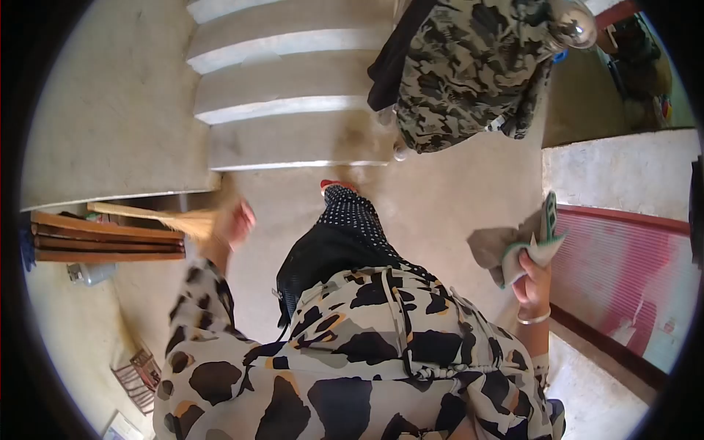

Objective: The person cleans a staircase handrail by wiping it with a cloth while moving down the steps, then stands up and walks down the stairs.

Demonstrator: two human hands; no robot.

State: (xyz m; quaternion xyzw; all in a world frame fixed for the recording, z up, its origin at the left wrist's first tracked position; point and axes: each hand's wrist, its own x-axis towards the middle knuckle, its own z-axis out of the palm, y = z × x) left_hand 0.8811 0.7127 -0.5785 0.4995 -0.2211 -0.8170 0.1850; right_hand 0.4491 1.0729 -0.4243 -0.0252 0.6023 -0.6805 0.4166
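My right hand [533,284], with a light bangle at the wrist, is closed around a pale grey cloth item with green edging [544,251]. A darker grey-brown part of it hangs out to the left, and a green strip with a pale pattern stands up at the top; its exact kind does not show. My left hand [239,223] is out at the left, smeared by motion, so its fingers are unclear. Behind that hand is a straw broom [192,222] with a light handle; I cannot tell whether they touch.
Concrete stairs [293,139] rise ahead. A camouflage garment [469,73] hangs over the railing post by a shiny ball [574,26]. Stacked wooden boards [110,242] lie at the left wall, with a small wooden chair [138,378] below. A pink-and-white corrugated panel [616,271] stands right.
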